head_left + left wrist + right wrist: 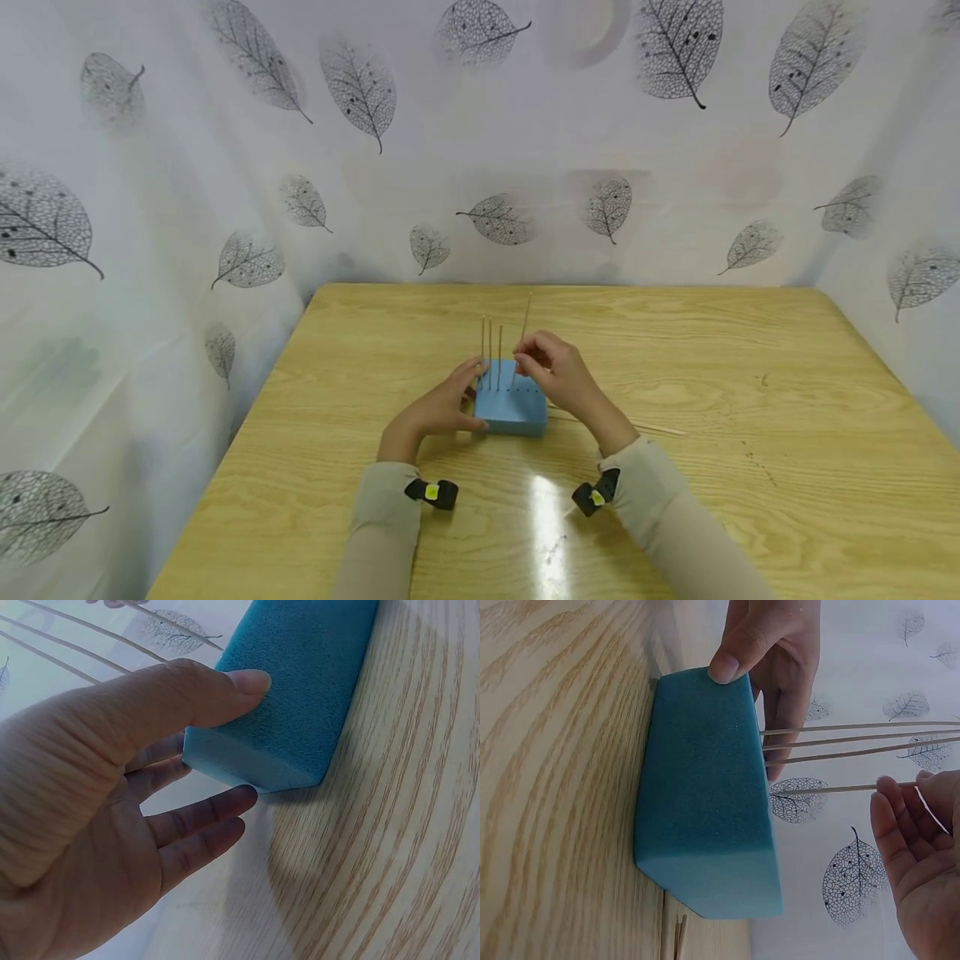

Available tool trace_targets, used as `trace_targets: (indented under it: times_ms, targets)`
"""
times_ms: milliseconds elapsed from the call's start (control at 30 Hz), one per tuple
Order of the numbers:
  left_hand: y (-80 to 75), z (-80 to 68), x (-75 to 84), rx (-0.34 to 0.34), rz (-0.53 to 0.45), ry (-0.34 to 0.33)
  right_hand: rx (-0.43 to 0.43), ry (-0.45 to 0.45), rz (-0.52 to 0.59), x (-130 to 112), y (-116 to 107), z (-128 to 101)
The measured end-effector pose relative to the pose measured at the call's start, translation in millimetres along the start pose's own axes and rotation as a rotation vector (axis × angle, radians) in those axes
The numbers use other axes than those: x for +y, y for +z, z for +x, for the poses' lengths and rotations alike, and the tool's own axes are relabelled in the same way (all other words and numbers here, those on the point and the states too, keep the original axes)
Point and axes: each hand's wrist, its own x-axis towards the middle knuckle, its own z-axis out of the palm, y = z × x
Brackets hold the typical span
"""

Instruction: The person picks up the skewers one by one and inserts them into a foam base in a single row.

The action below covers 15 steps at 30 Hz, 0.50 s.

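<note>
A blue foam block [512,410] sits on the table with a row of small holes in its top. Several thin wooden sticks [500,354] stand upright in it toward its left end. My left hand [438,406] grips the block's left end; in the left wrist view the thumb [176,694] presses the near face and the other fingers reach behind and beside the end. Above the block, my right hand [558,372] pinches another thin stick [840,789] between thumb and fingertips. That stick's lower end meets the block's top, right of the standing ones.
More loose sticks [660,430] lie on the wooden table [337,367] to the right of the block, partly under the right forearm. A white curtain [420,183] with a leaf print hangs behind the table and along its sides.
</note>
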Motion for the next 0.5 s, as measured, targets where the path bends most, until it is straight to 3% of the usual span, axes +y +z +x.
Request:
trace_targets:
  times_ms: [133, 367, 500]
  targets:
    - [-0.3, 0.1, -0.7, -0.004, 0.002, 0.008, 0.0, 0.011, 0.005, 2, 2, 1]
    - [-0.3, 0.4, -1.1, -0.011, 0.006, 0.005, -0.012, 0.014, -0.002, 39, 13, 0]
    - [-0.8, -0.3, 0.0, -0.012, -0.001, 0.003, -0.029, 0.017, -0.036, 47, 17, -3]
